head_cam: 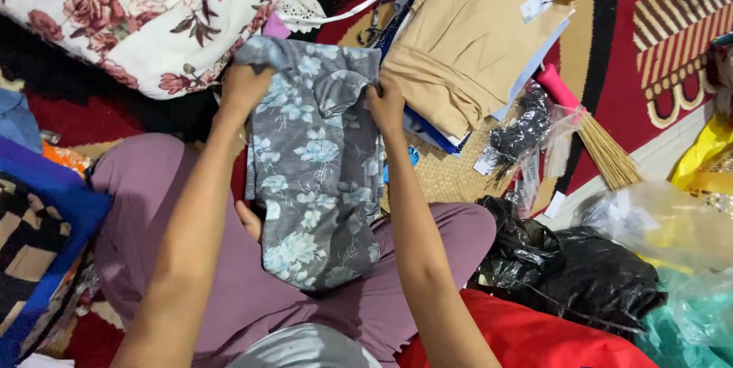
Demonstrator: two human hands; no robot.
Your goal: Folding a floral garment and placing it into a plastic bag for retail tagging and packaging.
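Head view, looking down: we see a grey cotton-like garment printed with pale blue flowers (314, 166) held up over the lap of a seated person in mauve trousers (153, 215). The left hand (244, 87) has its fingers closed on the garment's upper left corner, and the right hand (386, 102) has its fingers pinched together on the upper right edge, so that the cloth hangs between the two hands and drapes down to the knees. We judge the garment to be light, soft and limp: it folds and sags wherever it is not supported, so it is best taken at the top corners or along a seam, as both hands do here, and it is neither fragile nor slippery. Beyond the hands, we note a white fabric with dark red roses (145, 9) at the upper left, touching the top of the garment, and a stack of folded tan cloth with a paper tag (473, 40) just beside the right hand. Farther right lie a straw broom with a pink handle (595, 135), a crumpled black plastic bag (565, 265) and a clear plastic bag (664, 223), all on a dark red patterned carpet (649, 55). A red cloth (534, 337) lies at the lower edge, near the right forearm
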